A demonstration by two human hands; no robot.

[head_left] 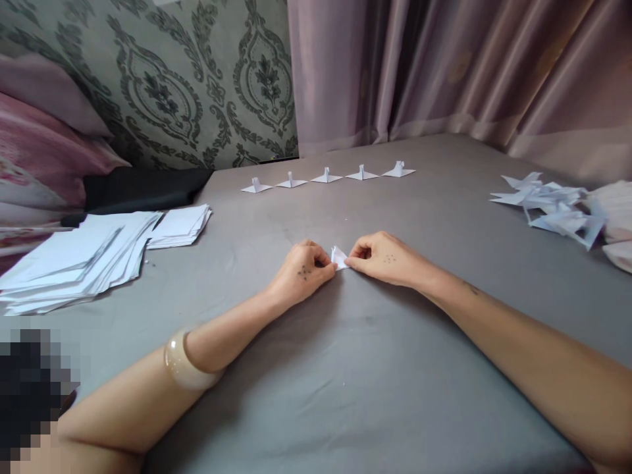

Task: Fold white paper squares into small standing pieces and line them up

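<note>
Presently, a small folded piece of white paper (338,257) is held near the middle of the grey cloth surface (257,257), between the two hands. Its left edge is pinched by the thumb and fingers of the left hand (303,268), and its right edge is grasped in the same manner by the right hand (388,259). The narrow upper end of the piece is left visible between the fingertips, pointing upward. On the left forearm, a pale bangle (190,362) is worn.

Beyond the hands, a row of five folded paper figures (326,176) is set along the far part of the surface, their side points nearly meeting one another. Between this row and the hands, a wide stretch of grey cloth is offered as room for moving.

At the left, a large stack of paper (74,253) is placed with its sheet edges unevenly fanned; at its far right corner, a smaller stack of paper (180,225) is laid just beside it. At the right, well apart from the right hand, a loose heap of folded papers (553,205) is gathered near the surface's edge. The far side is bordered by a curtain (395,66).
</note>
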